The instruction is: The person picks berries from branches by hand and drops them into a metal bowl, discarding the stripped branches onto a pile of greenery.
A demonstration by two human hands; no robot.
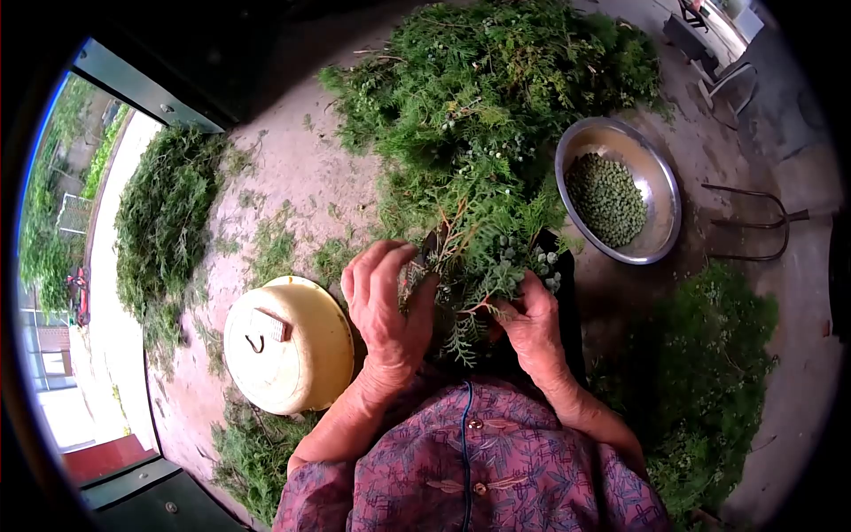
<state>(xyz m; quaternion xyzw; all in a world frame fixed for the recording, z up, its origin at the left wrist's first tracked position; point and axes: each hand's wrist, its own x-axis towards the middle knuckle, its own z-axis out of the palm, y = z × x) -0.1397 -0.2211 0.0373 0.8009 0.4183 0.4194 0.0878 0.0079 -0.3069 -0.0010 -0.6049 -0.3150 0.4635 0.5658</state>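
Note:
In front of my chest I have an evergreen sprig (474,306) with flat scaly leaves, a reddish-brown stem and a cluster of pale green cones (543,266). My left hand (386,297) is curled around the sprig's left side, its fingertips partly hidden by foliage. On the other side, my right hand (534,324) pinches the sprig just below the cones, thumb and fingers closed. To the right of my hands, a steel basin (667,232) holds many small green cones (607,199).
A big heap of cut evergreen branches (496,89) lies ahead. More piles lie at the left (168,213) and lower right (709,372). An upturned cream basin (288,346) sits left of me. A metal fork (780,222) rests at the right on the concrete floor (301,168).

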